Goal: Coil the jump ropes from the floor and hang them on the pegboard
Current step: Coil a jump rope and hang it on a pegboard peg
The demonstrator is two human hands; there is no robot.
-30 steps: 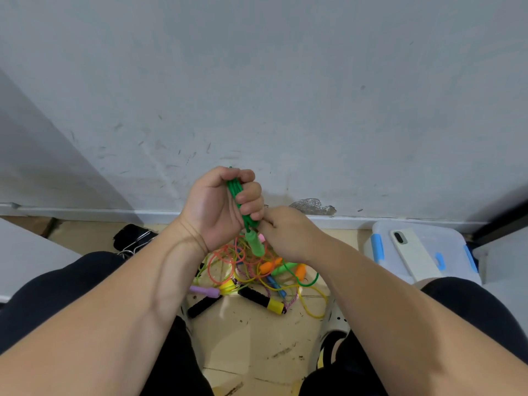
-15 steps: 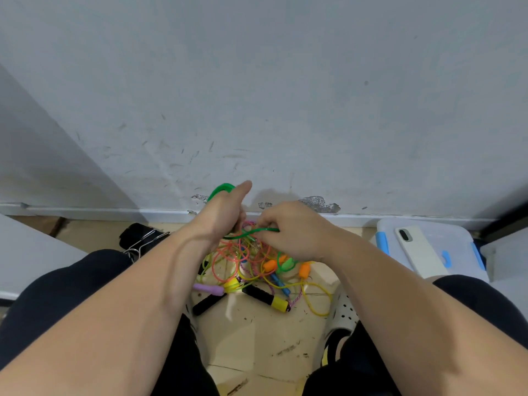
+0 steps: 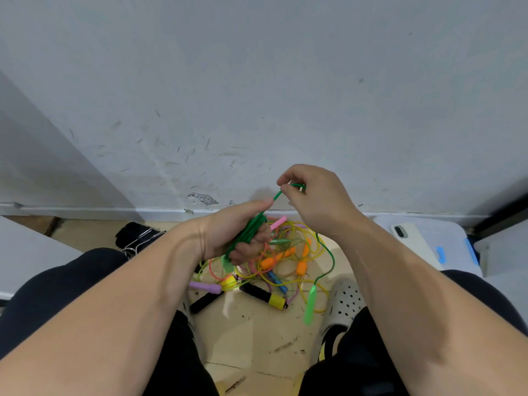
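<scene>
The left hand [image 3: 228, 235] is closed in a fist around a bundle of coils of the green jump rope [image 3: 249, 233], held above the floor [image 3: 251, 338] in front of the scuffed grey wall [image 3: 257, 95]. The right hand [image 3: 317, 204] is raised just beside it, thumb and forefinger pinching 1 strand of the same rope, with the other fingers curled. That strand runs straight between the 2 hands. A further length drops past the right wrist to a green handle [image 3: 310, 305], which is blurred; contact with the floor cannot be determined. A 2nd green handle [image 3: 227, 264] hangs below the left fist. Directly beneath the hands, a tangled pile of ropes [image 3: 285, 270] lies on the floor, with orange, pink, purple, blue and black-and-yellow handles. To the right, a phone [image 3: 411, 241] rests on a plastic box [image 3: 448, 232]. A perforated white shoe [image 3: 347, 298] sits near the pile.
</scene>
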